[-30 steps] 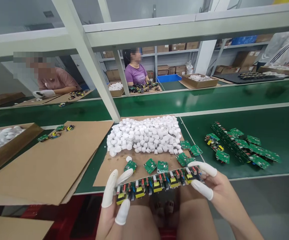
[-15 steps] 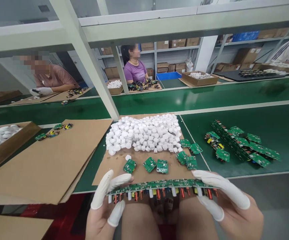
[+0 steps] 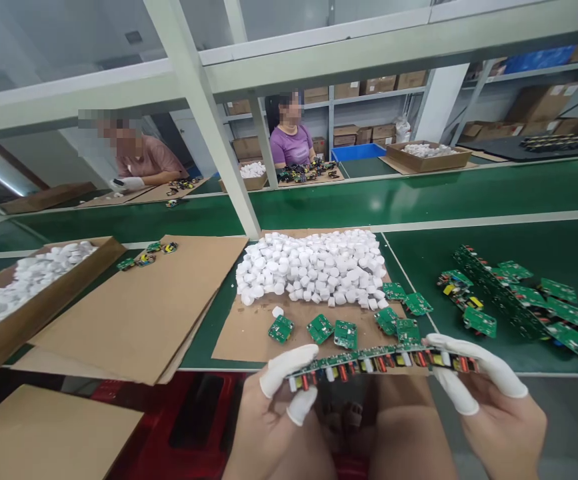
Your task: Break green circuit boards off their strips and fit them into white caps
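Between my two hands is a long strip of joined green circuit boards (image 3: 369, 360), its red, white and yellow components facing me and down. My left hand (image 3: 283, 393), in white finger cots, pinches the strip's left end. At the right end, my right hand (image 3: 479, 387) grips it with thumb below and fingers on top. Just beyond the strip, several single green circuit boards (image 3: 345, 334) lie on a cardboard sheet (image 3: 249, 333). Behind them is a heap of small white caps or plugs (image 3: 313, 267), with one loose white piece (image 3: 277, 311) in front.
More boards and a long board strip (image 3: 499, 293) lie on the green bench at right. At left are cardboard sheets (image 3: 133, 313) and a box of white pieces (image 3: 43, 287). A slanted post (image 3: 219, 127) rises behind the heap. Two co-workers sit across the bench.
The view has shifted left, so the scene sits further right. The strip has tilted, its right end now higher, and shows more of its component side. Both hands still hold it.
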A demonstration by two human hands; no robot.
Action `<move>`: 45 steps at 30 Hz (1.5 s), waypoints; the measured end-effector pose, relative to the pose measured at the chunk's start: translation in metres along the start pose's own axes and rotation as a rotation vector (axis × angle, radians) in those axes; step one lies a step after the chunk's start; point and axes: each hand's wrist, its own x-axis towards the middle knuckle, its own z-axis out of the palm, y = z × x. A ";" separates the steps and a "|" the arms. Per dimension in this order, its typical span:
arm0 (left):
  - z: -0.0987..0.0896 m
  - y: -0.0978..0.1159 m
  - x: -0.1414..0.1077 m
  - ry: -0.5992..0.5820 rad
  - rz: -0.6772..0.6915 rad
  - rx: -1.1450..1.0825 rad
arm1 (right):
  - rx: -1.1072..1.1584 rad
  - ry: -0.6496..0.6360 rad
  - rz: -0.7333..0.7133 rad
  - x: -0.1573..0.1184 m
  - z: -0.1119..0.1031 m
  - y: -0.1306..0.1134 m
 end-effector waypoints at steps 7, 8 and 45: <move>0.012 -0.008 -0.001 0.025 0.017 -0.076 | 0.136 -0.072 0.163 0.014 -0.010 0.005; 0.009 -0.012 0.000 -0.008 -0.045 -0.144 | 0.184 -0.179 0.185 0.020 -0.014 0.005; 0.029 -0.032 -0.011 0.236 -0.660 -0.825 | -0.605 -0.064 -0.059 0.095 -0.015 0.028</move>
